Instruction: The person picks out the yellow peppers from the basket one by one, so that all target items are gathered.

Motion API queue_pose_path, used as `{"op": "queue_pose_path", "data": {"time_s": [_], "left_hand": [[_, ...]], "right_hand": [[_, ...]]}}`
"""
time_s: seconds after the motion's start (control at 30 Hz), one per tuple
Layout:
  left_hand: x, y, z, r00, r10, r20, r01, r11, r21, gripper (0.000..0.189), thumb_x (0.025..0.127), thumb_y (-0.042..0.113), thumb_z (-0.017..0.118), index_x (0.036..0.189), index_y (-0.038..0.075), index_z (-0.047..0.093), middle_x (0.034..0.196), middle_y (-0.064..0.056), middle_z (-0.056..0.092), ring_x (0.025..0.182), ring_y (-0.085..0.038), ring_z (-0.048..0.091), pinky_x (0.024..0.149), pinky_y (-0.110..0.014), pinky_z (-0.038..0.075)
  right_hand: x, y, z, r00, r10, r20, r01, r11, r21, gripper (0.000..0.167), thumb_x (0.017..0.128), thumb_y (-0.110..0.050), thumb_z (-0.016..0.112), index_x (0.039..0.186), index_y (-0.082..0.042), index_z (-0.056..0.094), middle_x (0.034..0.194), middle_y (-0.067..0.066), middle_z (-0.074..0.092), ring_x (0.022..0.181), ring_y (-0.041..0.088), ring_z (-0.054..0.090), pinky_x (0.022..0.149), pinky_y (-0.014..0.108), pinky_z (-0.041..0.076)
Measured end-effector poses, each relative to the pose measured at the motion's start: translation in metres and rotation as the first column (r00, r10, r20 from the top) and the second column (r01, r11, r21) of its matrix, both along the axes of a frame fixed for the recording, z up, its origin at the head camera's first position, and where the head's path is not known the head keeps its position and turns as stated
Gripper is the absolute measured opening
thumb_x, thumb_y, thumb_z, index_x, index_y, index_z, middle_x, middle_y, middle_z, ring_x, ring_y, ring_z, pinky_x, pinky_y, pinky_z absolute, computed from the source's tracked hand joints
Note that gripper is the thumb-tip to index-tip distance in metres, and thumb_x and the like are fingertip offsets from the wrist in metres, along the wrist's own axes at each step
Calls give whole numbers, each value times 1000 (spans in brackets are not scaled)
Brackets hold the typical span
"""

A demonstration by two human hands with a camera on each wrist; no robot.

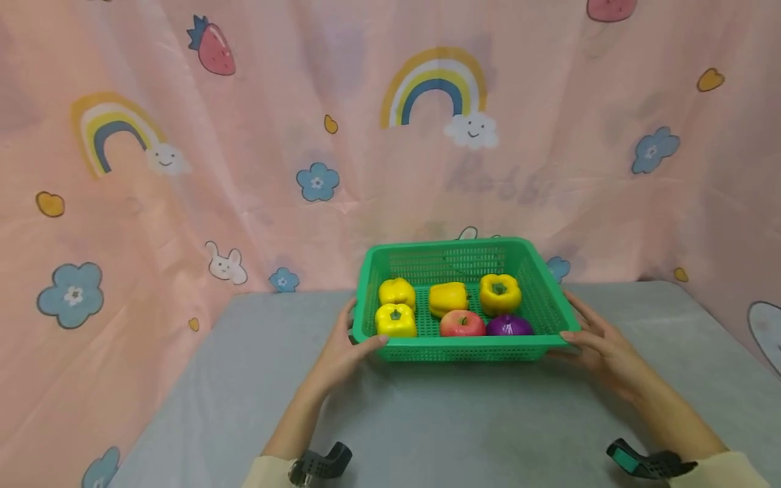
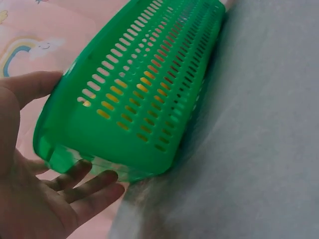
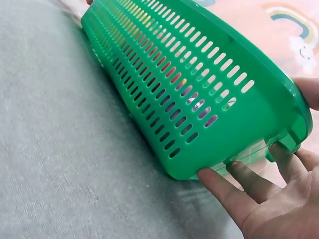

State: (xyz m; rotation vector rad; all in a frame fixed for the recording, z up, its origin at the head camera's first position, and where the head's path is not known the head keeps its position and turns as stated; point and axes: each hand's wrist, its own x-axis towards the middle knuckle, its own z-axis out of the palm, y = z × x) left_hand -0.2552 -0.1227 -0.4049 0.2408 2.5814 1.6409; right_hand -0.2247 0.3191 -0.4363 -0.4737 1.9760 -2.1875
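Note:
A green plastic basket (image 1: 464, 341) with slotted walls is held between both hands at the far part of the table. My left hand (image 1: 337, 354) grips its left end, thumb on the front rim. At the right end, my right hand (image 1: 610, 356) holds it the same way. In both wrist views the other fingers reach along the end walls below the rim. Inside lie several yellow bell peppers, one at the front left (image 1: 395, 321) and one on the right (image 1: 500, 294). A red apple (image 1: 462, 324) and a glossy purple round item (image 1: 510, 325) sit along the front wall, partly hidden by it.
The grey-covered table (image 1: 451, 420) extends in front of the basket and to both sides. Behind it hangs a pink cloth (image 1: 256, 135) printed with rainbows and flowers. Dark straps circle the left wrist (image 1: 320, 464) and the right wrist (image 1: 649, 464).

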Motion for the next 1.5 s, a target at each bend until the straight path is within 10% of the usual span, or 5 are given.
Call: {"op": "queue_pose_path", "data": {"time_s": [0.7, 1.13, 1.5], "left_hand": [[-49, -4, 46, 999, -22, 42, 12, 971, 237, 54, 102, 27, 56, 153, 17, 40, 151, -17, 49, 131, -39, 56, 111, -53, 47], [-64, -6, 30, 995, 26, 99, -63, 919, 390, 53, 104, 20, 49, 155, 14, 38, 159, -16, 38, 133, -36, 55, 114, -49, 44], [-66, -10, 17, 992, 6, 125, -51, 930, 363, 46, 105, 21, 49, 150, 11, 46, 152, -11, 50, 132, -34, 57, 110, -48, 47]], "right_hand": [[2, 12, -5, 993, 72, -97, -76, 996, -36, 71, 107, -1, 32, 164, -26, -3, 149, -17, 39, 121, 5, 64, 95, 29, 57], [5, 5, -8, 998, 35, -61, -35, 999, -3, 69, 109, -6, 34, 164, -29, -2, 155, -10, 27, 124, 3, 61, 95, 29, 57], [6, 1, -3, 996, 39, -79, -39, 999, -1, 68, 109, -7, 34, 164, -27, -2, 149, -15, 38, 125, 3, 61, 95, 29, 56]]}}
